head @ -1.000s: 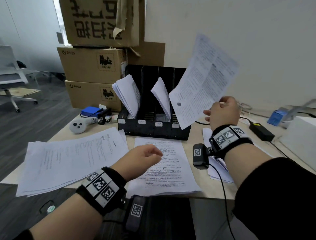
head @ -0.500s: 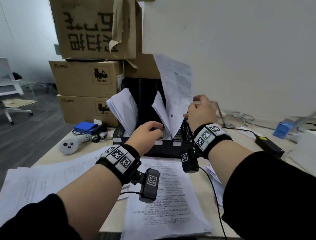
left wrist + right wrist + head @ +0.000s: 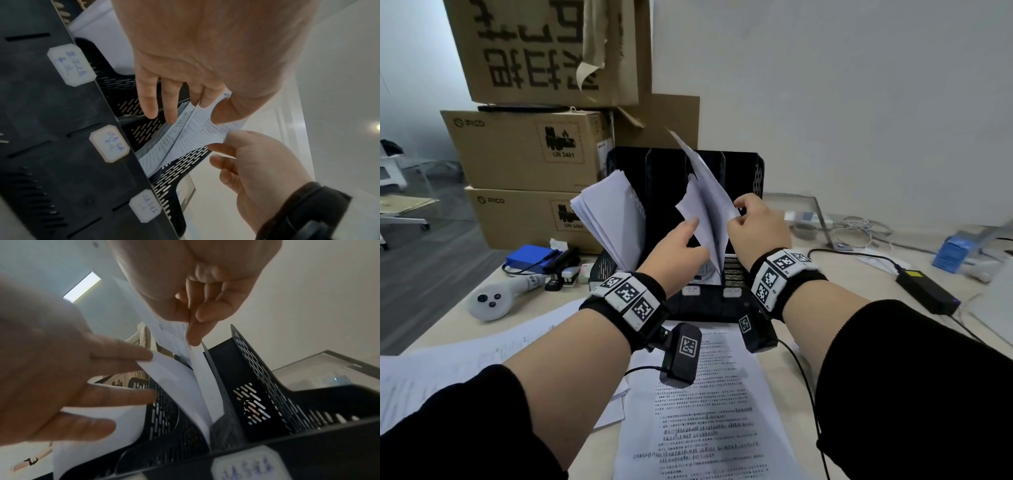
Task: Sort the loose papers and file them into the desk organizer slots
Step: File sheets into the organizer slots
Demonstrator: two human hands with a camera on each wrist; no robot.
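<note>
**Head view: a sheet going into the third slot**

Head view shows the black desk organizer (image 3: 685, 308) standing at the back of the surface (image 3: 866, 284), with loose papers (image 3: 709, 411) lying in front of it and to the left, not yet filed. A thick bundle (image 3: 613, 219) leans out of the leftmost slot. The step in hand is filing one sheet (image 3: 709, 192), which stands on edge with its lower part already between the dividers, just right of the papers already filed there (image 3: 690, 209).

Both forearms reach forward side by side. The left hand (image 3: 674, 250) has its fingers extended and presses the filed papers leftward, holding a gap open. The right hand (image 3: 756, 226) pinches the sheet's near edge between thumb and fingertips (image 3: 194, 335), the other fingers curled.

The next move probably calls for sliding the sheet down to the slot floor, then letting go with both hands so the papers close together.
</note>
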